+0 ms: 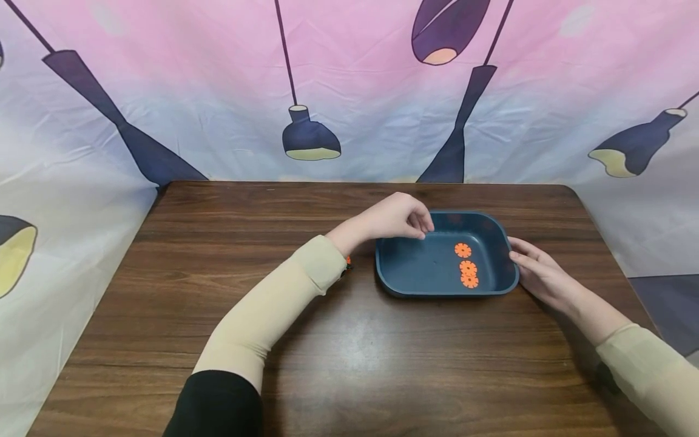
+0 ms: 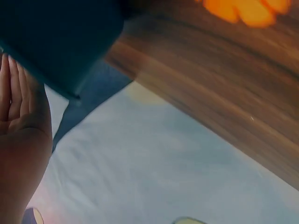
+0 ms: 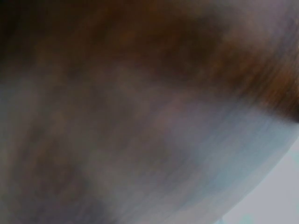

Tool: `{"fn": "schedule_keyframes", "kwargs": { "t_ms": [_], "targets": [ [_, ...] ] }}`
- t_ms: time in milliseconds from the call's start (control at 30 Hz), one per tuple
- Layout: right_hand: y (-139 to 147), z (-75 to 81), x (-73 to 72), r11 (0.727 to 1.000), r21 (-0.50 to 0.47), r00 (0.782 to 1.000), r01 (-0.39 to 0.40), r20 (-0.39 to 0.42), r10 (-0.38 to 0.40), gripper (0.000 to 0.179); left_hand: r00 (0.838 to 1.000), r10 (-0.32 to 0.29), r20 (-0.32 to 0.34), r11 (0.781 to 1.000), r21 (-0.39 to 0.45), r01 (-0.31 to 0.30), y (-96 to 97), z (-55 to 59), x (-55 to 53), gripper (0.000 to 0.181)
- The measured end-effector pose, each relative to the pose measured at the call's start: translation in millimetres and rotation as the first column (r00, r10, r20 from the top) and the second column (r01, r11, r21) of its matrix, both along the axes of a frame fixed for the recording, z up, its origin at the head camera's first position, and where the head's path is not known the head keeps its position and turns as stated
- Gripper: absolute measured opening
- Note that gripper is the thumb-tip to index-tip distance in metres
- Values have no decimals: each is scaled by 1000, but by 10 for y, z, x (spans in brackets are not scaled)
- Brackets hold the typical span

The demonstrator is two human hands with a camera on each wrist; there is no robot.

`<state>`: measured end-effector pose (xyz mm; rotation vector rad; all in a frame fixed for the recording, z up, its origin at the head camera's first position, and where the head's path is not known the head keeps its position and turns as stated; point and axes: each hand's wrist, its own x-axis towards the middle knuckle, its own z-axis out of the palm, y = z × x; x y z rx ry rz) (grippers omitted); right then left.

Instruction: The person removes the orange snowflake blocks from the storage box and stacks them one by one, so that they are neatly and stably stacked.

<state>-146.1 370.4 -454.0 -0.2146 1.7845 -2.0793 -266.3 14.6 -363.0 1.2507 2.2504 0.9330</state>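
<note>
Two grips: right hand (image 1: 540,276) on the end of a blue tub (image 1: 415,267), left hand (image 1: 395,217) above its far left corner.
The right hand pinches the tub's end wall, thumb at the rim; the left hand's fingers curve downward, and whether anything sits between their tips I cannot tell. Inside, toward the right end, lie three orange discs (image 1: 468,268), the nearer two touching, the third just beyond. A tug or hard press from the right hand could slide or tip the tub and scatter them; a disc let go too close to the rim might land outside. Left of the tub on the table (image 1: 355,352), an orange piece (image 1: 348,260) shows past the left sleeve (image 1: 262,315), which could sweep it aside if lowered.
</note>
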Motion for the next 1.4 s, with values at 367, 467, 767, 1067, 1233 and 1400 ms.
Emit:
{"fn": "schedule_keyframes", "kwargs": {
  "t_ms": [367,467,767,1067,1233,1400],
  "targets": [
    [-7,-1,0,1000,7,1000,15,6,-15,37,999,-40,-28,999,-32,39,359,-62,25,31],
    [3,-10,1,1000,2,1000,16,7,-16,37,997,-61,-37,997,-50,59,441,-85,21,33],
    [17,-28,-4,1000,-2,1000,1,-9,-1,38,990,-133,-37,986,-109,128,609,-151,-10,37],
    [9,-30,-15,1000,-8,1000,8,-9,-8,38,978,-200,-65,969,-161,188,665,-185,-18,43],
    [11,-34,-13,1000,-14,1000,2,-19,-2,39,968,-239,-78,956,-192,221,728,-217,-25,46],
    [21,-49,-12,1000,-18,999,-14,-42,13,40,959,-265,-101,939,-253,232,808,-251,-14,52]
  ]
}}
